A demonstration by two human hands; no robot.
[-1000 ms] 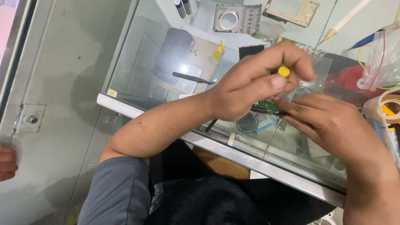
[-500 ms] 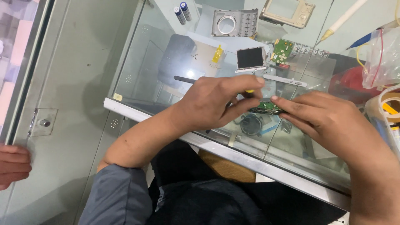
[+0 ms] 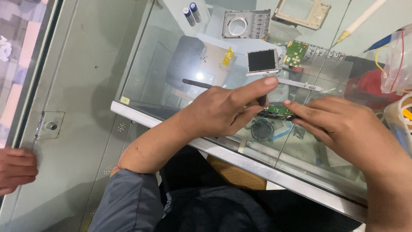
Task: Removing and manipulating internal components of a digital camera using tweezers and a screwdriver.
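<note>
The small green circuit board (image 3: 278,112) sits right between the two hands, just above the glass counter (image 3: 171,86), its long axis running left to right. The right hand (image 3: 343,129) comes in from the right, fingertips pinched on the board's right end, so it is grasping the board. The left hand (image 3: 223,111) is closed around a dark-shafted tool (image 3: 262,100), likely a small screwdriver, index finger stretched out along the top, the tip pointing down at the board's left end. Both hands meet at the board; the left is the one working on it, wrist bent inward, forearm angled across the counter's metal edge (image 3: 223,150).

Beyond them lie a small display screen (image 3: 262,61), another green board (image 3: 294,48), a silver camera front shell (image 3: 245,24), a beige camera back shell (image 3: 302,13) and two batteries (image 3: 192,13). Another person's hand (image 3: 15,169) rests at far left.
</note>
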